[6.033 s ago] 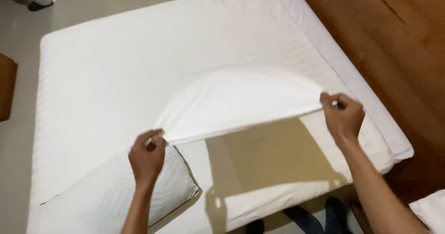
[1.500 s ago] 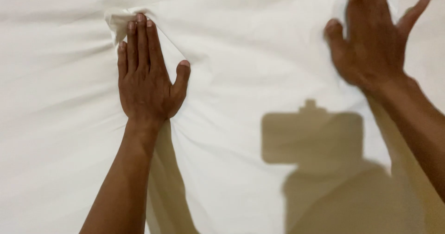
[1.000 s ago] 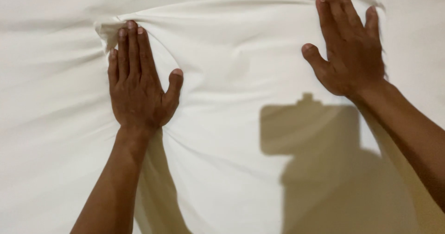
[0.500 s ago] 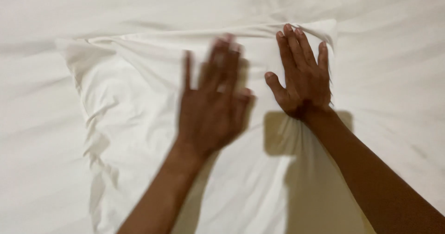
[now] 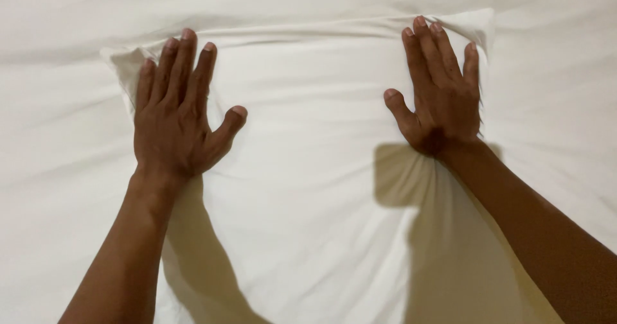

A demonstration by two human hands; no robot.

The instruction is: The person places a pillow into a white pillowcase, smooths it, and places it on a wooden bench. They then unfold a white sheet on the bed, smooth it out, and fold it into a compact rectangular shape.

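Left hand: the left hand lies flat, palm down, on the upper left part of the pillow; its four fingers are straight and close together, the thumb held out to the side.
Right hand: the right hand lies flat, palm down, on the upper right part of the pillow; its fingers are straight and slightly spread, the thumb out toward the middle of the frame. Neither hand pinches or grips anything.
Pillow: white, in a white case, filling the middle of the frame from the top edge of the hands down to the bottom; its two far corners show, one at upper left just beside the left fingertips, one at upper right just past the right fingertips.
Sheet: a white bed sheet lies under and around the pillow, creased at the left and right.
Shadows: a blocky shadow falls on the pillow below the right wrist.
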